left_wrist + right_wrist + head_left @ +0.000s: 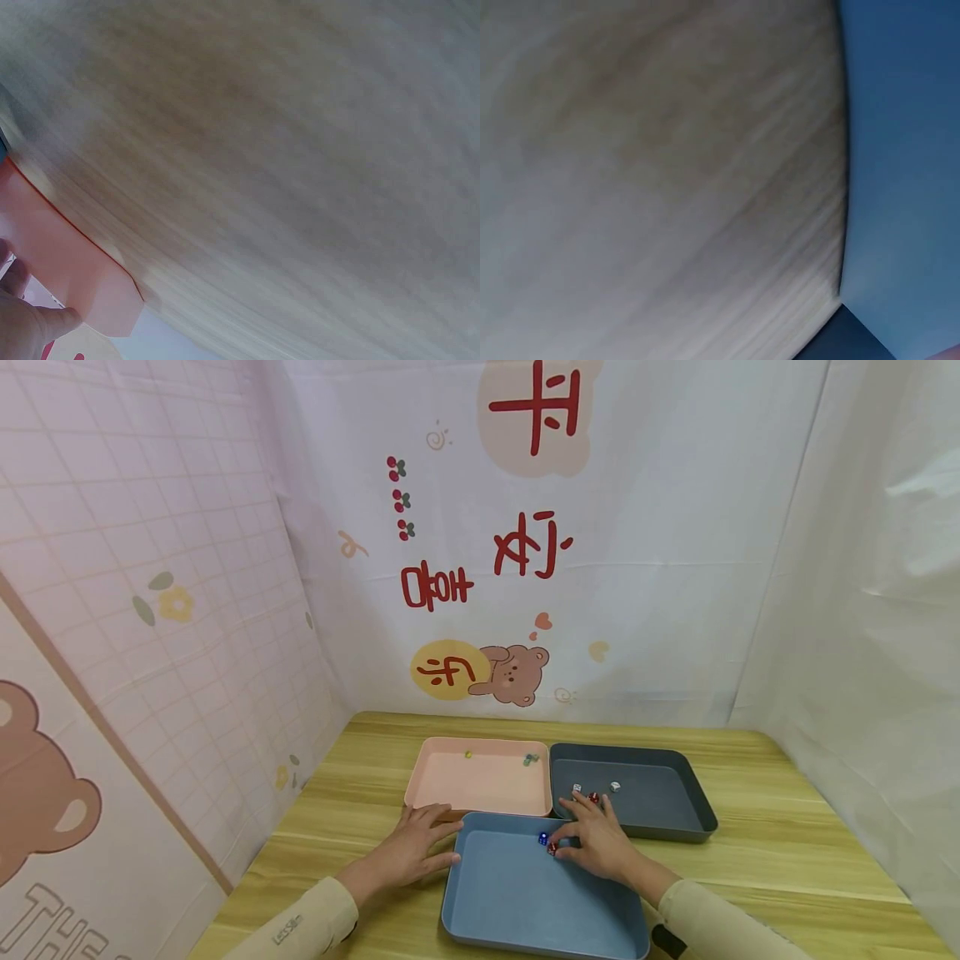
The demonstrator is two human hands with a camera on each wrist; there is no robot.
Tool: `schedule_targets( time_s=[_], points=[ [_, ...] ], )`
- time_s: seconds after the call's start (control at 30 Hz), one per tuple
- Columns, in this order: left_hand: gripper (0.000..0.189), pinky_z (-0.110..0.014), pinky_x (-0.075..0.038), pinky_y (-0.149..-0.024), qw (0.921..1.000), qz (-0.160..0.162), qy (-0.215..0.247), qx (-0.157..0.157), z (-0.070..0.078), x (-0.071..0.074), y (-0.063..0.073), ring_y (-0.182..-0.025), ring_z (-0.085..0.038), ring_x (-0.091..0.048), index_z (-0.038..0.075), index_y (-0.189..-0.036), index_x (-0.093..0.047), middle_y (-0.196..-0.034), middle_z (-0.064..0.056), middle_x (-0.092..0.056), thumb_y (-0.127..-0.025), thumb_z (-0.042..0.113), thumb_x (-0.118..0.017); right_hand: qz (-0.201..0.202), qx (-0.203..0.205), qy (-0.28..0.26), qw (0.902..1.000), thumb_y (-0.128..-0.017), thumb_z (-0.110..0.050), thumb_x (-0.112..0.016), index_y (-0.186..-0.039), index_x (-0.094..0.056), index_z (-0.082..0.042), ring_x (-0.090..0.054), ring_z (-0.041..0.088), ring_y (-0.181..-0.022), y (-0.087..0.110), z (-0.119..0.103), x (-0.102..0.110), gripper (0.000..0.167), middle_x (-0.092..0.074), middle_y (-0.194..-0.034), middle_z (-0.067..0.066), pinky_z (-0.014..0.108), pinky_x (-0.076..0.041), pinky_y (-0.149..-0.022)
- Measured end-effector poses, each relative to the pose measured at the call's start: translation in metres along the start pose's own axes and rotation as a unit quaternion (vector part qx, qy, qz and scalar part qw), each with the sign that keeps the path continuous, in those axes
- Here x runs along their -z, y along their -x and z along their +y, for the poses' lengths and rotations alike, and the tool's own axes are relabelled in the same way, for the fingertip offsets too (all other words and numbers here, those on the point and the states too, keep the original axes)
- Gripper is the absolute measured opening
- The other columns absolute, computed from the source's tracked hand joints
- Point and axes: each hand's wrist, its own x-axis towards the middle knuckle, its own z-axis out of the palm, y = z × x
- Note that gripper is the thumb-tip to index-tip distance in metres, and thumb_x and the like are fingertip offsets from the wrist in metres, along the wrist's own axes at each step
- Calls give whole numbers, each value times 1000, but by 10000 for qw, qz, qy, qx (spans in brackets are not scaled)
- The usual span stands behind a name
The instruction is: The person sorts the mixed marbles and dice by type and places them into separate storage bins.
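Observation:
My right hand (600, 843) reaches over the far right part of the blue tray (517, 893), thumb and index finger pinching a red die (552, 849). Just left of the fingertips, a blue die (543, 838) lies on the tray floor. My left hand (412, 847) has its fingers spread and relaxed at the blue tray's upper left edge, close to the front of the pink tray (480, 777). In the left wrist view, part of that hand (30, 326) overlaps the pink tray (71, 259). The right wrist view shows the blue tray's side (907, 172) without the hand.
A dark tray (667, 789) stands at the back right, against the pink one. It holds a red die (593, 797) and white dice (615, 786). A yellow die (468, 754) and greenish dice (531, 759) lie in the pink tray. Printed curtains (637, 610) surround the wooden table (780, 860).

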Motion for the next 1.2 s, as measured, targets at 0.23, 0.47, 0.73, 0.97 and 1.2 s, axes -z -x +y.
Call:
schedule_targets(
  time_s=[0.23,0.47,0.73,0.97,1.2],
  points=[
    [61,-74,-18,-106,9999,-72,1,72,1,0,0,-141,-37,-32,13,-144,-53,-153,-18,-36,-99,54,-50,41,138,83,9999,-78,-31,-83,-100,-79,-30,-36,45,-138,-1,1,-4,23,-53,-141,19,78,-15,-102],
    [63,-72,-18,-107,9998,-149,39,150,3,1,0,-142,-36,-30,14,-145,-52,-154,-16,-35,-99,57,-47,32,103,-34,9999,-78,-31,-83,-94,-79,-31,-34,46,-139,-1,2,-6,17,-54,-141,19,78,-14,-102],
    [64,-72,-17,-108,9996,-197,77,171,3,2,0,-142,-37,-29,14,-146,-51,-154,-18,-34,-99,57,-47,108,60,-93,9999,-76,-33,-84,-91,-79,-31,-37,45,-138,0,0,-3,16,-56,-139,18,78,-14,-103],
    [63,-72,-17,-108,9995,-204,99,214,3,2,-1,-142,-37,-30,14,-146,-51,-155,-17,-34,-99,56,-49,299,-101,-380,9988,-76,-28,-85,-86,-77,-29,-38,46,-137,-1,-4,11,13,-58,-136,19,77,-15,-104],
    [66,-72,-17,-108,9995,-233,91,199,0,1,0,-143,-36,-29,16,-147,-51,-155,-16,-34,-98,60,-46,468,-494,-381,9969,-78,-26,-84,-87,-76,-28,-36,44,-139,-4,4,26,12,-55,-139,19,76,-14,-105]
  ],
)
